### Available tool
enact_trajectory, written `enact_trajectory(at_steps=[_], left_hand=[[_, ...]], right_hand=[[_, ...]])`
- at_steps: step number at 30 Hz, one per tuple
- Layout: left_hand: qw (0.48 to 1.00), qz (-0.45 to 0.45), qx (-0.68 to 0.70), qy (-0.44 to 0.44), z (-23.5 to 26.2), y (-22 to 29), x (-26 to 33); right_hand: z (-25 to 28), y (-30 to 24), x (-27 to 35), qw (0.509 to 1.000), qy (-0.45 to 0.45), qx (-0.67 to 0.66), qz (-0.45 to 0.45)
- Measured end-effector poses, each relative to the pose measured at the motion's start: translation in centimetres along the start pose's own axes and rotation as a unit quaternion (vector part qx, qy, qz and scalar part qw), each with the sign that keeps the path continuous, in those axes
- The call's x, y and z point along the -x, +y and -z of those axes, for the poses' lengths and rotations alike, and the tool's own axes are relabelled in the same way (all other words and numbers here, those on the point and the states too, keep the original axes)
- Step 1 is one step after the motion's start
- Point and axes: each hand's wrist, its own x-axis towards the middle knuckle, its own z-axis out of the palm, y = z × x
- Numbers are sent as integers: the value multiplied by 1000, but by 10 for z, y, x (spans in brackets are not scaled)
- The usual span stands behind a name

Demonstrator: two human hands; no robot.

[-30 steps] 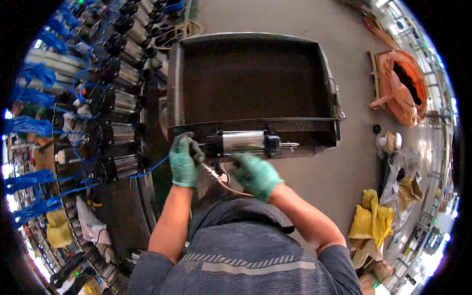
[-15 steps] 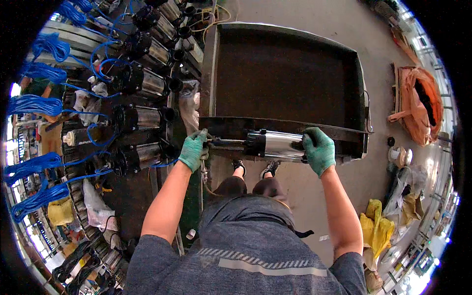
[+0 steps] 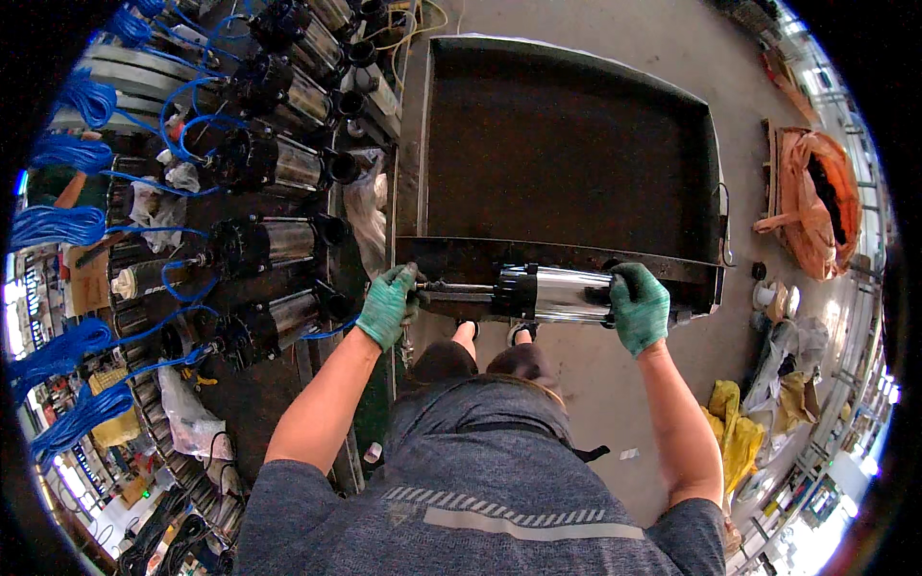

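Steel cylinder: the bright cylinder [image 3: 571,294], with a dark collar at its left end, lies crosswise between the two hands, in front of the body and along the near edge of the dark tank [image 3: 567,154] (whether it rests there, I cannot tell).
Rod: a thin metal rod [image 3: 463,289] runs from the collar toward the left hand.
Left hand: the green-gloved left hand [image 3: 386,307] has its fingers curled round the rod's far end; a metal fitting [image 3: 406,344] hangs just below.
Right hand: the gloved right hand [image 3: 640,309] has its fingers bent over the cylinder's right end.
Left side: similar black-and-silver units [image 3: 279,240] stand in a row, near blue cable coils [image 3: 60,226].
Right side: an orange sack [image 3: 802,206] sits on the floor.
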Motion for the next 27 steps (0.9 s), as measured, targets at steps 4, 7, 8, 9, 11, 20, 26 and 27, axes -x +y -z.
enact_trajectory(at_steps=[4, 7, 8, 9, 11, 20, 26, 27], left_hand=[[1000, 14, 9, 9, -2, 0, 0], [999, 30, 33, 15, -2, 2, -1], [998, 35, 44, 18, -2, 3, -1], [999, 34, 37, 19, -2, 3, -2], [999, 33, 20, 20, -2, 2, -4], [998, 11, -36, 53, -3, 0, -8], [997, 25, -49, 48, -4, 6, -7], [998, 26, -44, 39, -3, 6, -7]], right_hand=[[4, -17, 0, 1000, -8, 21, -2], [5, -16, 1, 999, -15, 7, -30], [4, -15, 1, 999, -17, -5, -43], [4, -9, 0, 1000, -10, 8, -14], [2, 4, 0, 999, 5, 31, 42], [2, 6, 0, 1000, -7, 6, 3], [2, 12, -1, 998, 1, 25, 54], [2, 13, -1, 998, 0, 31, 57]])
